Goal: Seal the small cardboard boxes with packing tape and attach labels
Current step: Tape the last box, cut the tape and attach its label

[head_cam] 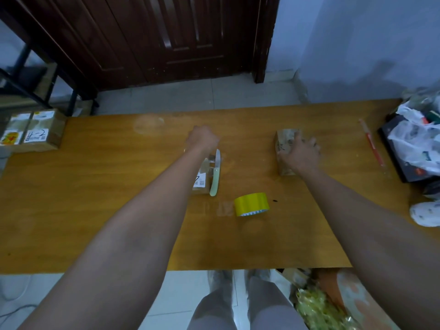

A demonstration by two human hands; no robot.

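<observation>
Broadly, the wooden table [95,210] spans the view, with a dark door [154,36] and grey wall behind it. At its far left corner sit two labelled cardboard boxes [31,132], side by side and touching. At the right edge lies a heap of plastic bags [414,144] on a dark tray. Right hand [301,153] rests on top of a small cardboard box [284,141] right of centre, fingers spread and curling over its far side, thumb on the near-left face; grip appears loose, though motion blur limits certainty. Left hand [202,139] hovers above the table centre, fingers curled into a fist; nothing visible in it. Just below the left wrist lies a second small box [202,179] with a white printed label on top, partly hidden by the forearm. A knife [215,175] with a pale green handle lies along that box's right edge. A yellow tape roll [251,203] stands nearer, between the arms. A red pen [371,141] lies far right.
</observation>
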